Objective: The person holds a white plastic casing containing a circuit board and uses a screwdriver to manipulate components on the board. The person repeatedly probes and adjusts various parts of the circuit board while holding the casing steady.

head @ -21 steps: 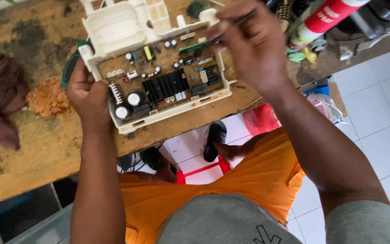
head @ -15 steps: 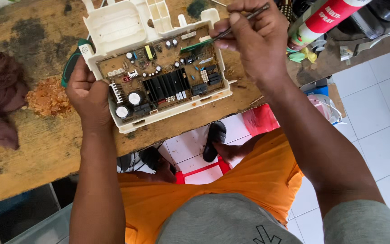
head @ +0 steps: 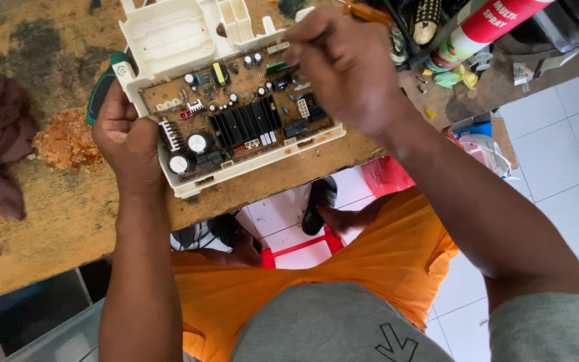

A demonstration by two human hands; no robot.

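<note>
Two bare hands work over a brown printed circuit board (head: 239, 117) seated in a cream plastic housing (head: 169, 33) on a worn wooden workbench (head: 48, 201). The left hand (head: 125, 137) clamps the housing's near-left corner, fingers curled around its edge. The right hand (head: 346, 67) pinches a thin dark tool (head: 288, 67) over the board's far side. The assembly looks light and rigid, its components fragile; the rim seems the safest grip.

One head-worn camera looks steeply down, close, at the workbench (head: 48, 221), apparently upside-down.
</note>
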